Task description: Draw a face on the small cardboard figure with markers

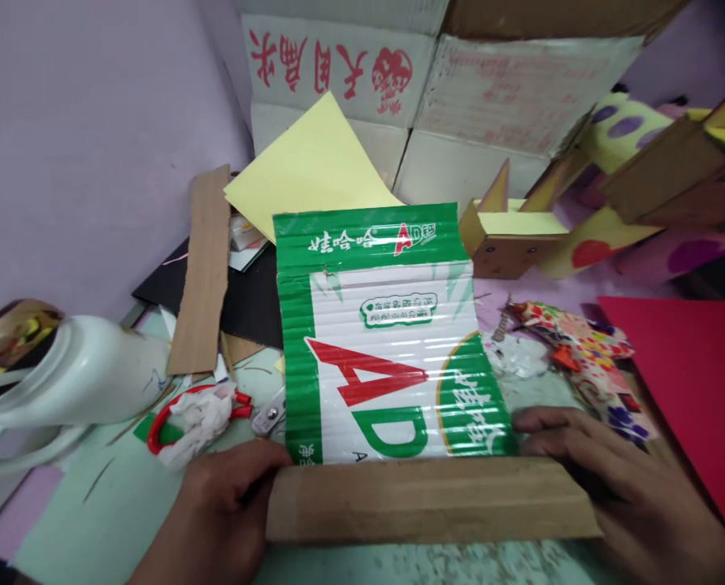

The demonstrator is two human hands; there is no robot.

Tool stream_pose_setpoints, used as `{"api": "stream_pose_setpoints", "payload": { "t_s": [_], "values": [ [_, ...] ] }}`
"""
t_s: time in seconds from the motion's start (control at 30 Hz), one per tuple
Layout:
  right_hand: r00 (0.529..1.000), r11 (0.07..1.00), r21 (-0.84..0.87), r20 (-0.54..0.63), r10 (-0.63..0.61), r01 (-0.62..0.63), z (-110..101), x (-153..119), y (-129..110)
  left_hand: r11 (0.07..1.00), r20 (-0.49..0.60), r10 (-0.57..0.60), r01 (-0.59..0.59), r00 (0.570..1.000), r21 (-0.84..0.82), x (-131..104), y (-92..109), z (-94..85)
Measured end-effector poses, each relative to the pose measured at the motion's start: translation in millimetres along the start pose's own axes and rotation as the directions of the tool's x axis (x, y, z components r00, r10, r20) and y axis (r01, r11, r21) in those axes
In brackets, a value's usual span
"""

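Observation:
A printed cardboard sheet [378, 317], green and white with red and green "AD" lettering, stands in front of me with ridges running across it. Its near edge is folded over, showing a plain brown strip [429, 500]. At the left end of that fold, my left hand [222, 504] grips the cardboard with thumb and fingers. My right hand [612, 479] holds the opposite end, its fingers along the side edge and partly hidden behind the strip. Left of the sheet lie red-handled scissors [240, 404] with crumpled white tissue [207, 418] over the handle.
A white mug [100, 370] lies at the left beside a brown cardboard strip [201, 276]. Yellow paper [314, 162] leans behind the sheet, before a large carton [338, 73]. Small cardboard animal boxes [512, 244], a floral pouch [582, 341] and red paper [697, 374] are right.

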State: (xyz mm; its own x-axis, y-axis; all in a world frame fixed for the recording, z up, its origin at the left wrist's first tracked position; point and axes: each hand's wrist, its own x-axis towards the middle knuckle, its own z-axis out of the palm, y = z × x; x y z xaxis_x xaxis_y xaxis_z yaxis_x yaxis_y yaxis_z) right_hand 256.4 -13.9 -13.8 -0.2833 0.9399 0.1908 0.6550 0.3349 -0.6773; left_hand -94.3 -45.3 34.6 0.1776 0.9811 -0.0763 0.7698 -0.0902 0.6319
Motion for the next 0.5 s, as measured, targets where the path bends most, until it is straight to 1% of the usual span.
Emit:
{"api": "stream_pose_setpoints", "payload": {
  "t_s": [0.07,0.1,0.13,0.2,0.23,0.27,0.33,0.43,0.5],
  "values": [
    [0.998,0.992,0.122,0.049,0.038,-0.044,-2.1,4.8,-2.8,1.000,-0.036,0.001,-0.001,0.999,-0.001,-0.2,-1.2,0.7],
    [0.992,0.981,0.165,0.090,0.087,-0.101,-3.1,7.9,-3.9,1.000,-0.053,0.006,-0.005,0.999,0.006,-0.6,-2.2,1.0],
    [0.979,0.967,0.184,0.128,0.156,-0.178,-3.9,11.4,-4.9,1.000,-0.055,0.021,-0.020,0.998,0.015,-1.2,-3.5,1.2],
    [0.939,0.929,0.185,0.185,0.289,-0.322,-4.7,18.7,-6.6,0.998,-0.049,0.055,-0.053,0.997,0.040,-2.6,-6.7,1.2],
    [0.923,0.911,0.187,0.195,0.332,-0.367,-4.6,22.1,-7.4,0.996,-0.032,0.074,-0.072,0.997,0.053,-3.5,-8.3,1.2],
    [0.913,0.898,0.196,0.198,0.358,-0.395,-4.2,24.9,-8.2,0.994,-0.016,0.090,-0.089,0.996,0.064,-4.4,-9.8,1.3],
    [0.904,0.879,0.236,0.213,0.370,-0.415,-3.0,28.4,-9.8,0.990,-0.015,0.111,-0.109,0.994,0.090,-6.2,-11.6,2.1],
    [0.904,0.854,0.305,0.218,0.368,-0.422,-1.3,28.1,-13.6,0.984,-0.063,0.133,-0.124,0.989,0.127,-6.6,-9.9,3.3],
    [0.900,0.839,0.333,0.228,0.371,-0.431,-0.9,25.6,-17.3,0.976,-0.103,0.180,-0.165,0.978,0.140,-4.5,-6.3,3.0]
  ]
}}
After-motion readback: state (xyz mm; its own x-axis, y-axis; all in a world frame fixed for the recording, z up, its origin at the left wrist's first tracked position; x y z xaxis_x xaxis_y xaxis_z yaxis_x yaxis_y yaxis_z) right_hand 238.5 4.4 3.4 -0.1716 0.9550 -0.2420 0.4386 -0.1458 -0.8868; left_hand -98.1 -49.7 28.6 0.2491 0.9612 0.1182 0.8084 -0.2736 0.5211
